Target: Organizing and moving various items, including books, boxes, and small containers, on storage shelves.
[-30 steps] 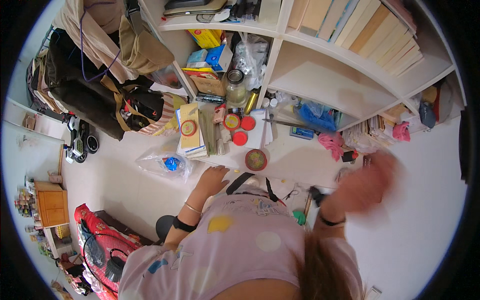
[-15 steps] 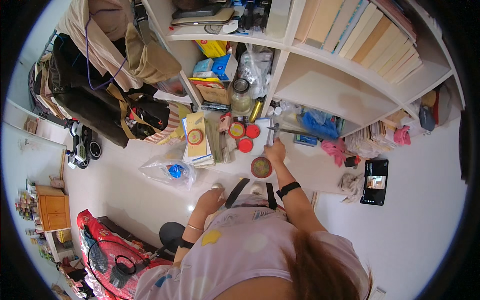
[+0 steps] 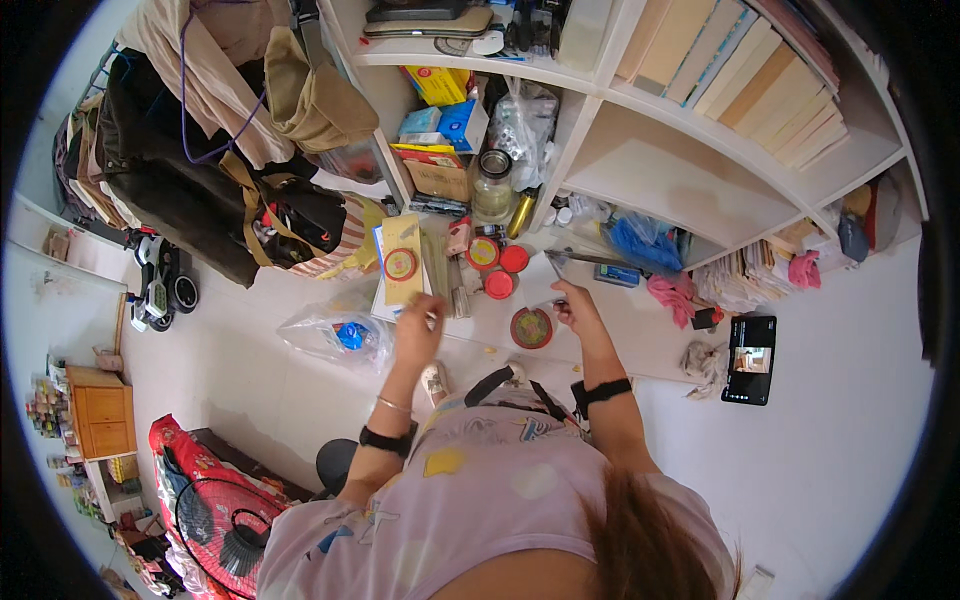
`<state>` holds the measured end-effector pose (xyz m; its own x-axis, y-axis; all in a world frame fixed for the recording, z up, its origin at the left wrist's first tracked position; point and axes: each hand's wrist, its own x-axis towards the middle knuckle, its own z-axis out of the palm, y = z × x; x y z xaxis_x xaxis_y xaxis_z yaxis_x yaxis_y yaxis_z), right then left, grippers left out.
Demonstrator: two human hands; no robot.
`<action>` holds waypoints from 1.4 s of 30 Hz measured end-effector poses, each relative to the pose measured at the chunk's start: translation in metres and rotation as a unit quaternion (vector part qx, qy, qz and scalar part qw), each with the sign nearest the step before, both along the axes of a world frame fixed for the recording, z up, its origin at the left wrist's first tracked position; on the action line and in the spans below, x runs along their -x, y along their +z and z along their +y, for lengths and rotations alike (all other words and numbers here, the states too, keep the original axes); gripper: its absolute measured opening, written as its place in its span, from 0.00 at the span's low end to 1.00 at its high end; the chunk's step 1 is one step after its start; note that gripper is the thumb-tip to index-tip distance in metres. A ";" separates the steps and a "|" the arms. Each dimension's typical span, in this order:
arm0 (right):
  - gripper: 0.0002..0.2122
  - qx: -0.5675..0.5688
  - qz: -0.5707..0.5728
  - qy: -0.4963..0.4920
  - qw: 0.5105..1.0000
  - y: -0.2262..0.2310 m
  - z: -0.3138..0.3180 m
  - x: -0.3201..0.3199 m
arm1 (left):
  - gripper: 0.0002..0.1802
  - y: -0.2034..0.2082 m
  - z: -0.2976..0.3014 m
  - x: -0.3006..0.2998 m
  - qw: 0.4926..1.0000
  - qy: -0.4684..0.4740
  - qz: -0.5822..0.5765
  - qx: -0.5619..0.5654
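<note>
My right hand (image 3: 580,308) has its thumb and fingers closed on the near edge of a white sheet of paper (image 3: 541,279). Just below that sheet lies a round tin (image 3: 531,327) with a red rim. My left hand (image 3: 420,326) hangs over the near end of some paper stacks (image 3: 435,268), its fingers loosely bent and apart, with nothing visible in them. On the stack to its left, a round red-rimmed tin (image 3: 400,264) rests on a yellow pad (image 3: 403,232). Between the stacks and the sheet sit another round tin (image 3: 482,253) and two red lids (image 3: 513,259).
Behind stands a white shelf unit (image 3: 590,95) with a glass jar (image 3: 492,190), boxes and books (image 3: 755,85). A blue box (image 3: 616,275) and a pink cloth (image 3: 672,297) lie to the right, near a phone (image 3: 750,360). A clear plastic bag (image 3: 340,335) lies at left.
My left hand has risen from beside my lap to the paper stacks. My right hand has drawn slightly right and nearer, and the white sheet has shifted with it.
</note>
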<state>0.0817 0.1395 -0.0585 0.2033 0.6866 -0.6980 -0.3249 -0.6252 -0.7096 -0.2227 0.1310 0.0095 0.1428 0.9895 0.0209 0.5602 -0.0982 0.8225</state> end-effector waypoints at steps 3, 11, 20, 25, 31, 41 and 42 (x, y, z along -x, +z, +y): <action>0.11 -0.018 0.061 0.036 0.997 0.022 -0.038 -0.008 | 0.19 -0.002 0.037 0.019 0.970 0.084 0.141 -0.181; 0.22 -0.084 0.037 0.057 0.994 0.012 -0.086 -0.043 | 0.37 -0.043 0.079 0.039 0.946 0.101 0.276 -0.134; 0.20 0.072 -0.326 0.094 0.938 -0.100 -0.151 -0.109 | 0.32 -0.039 0.075 0.036 0.947 0.127 0.249 -0.160; 0.21 0.022 -0.625 0.086 0.775 -0.036 -0.126 -0.067 | 0.31 -0.024 0.059 0.023 0.943 0.165 0.193 -0.213; 0.19 -0.270 -0.135 0.106 0.948 0.020 -0.070 0.023 | 0.33 0.018 0.027 -0.097 0.980 -0.101 0.102 -0.141; 0.13 -0.135 -0.372 0.065 0.916 -0.053 -0.086 -0.048 | 0.17 -0.018 0.104 -0.024 0.971 0.064 0.149 -0.174; 0.14 -0.101 -0.420 0.079 0.899 -0.057 -0.090 -0.059 | 0.15 -0.017 0.116 -0.013 0.945 0.099 0.224 -0.217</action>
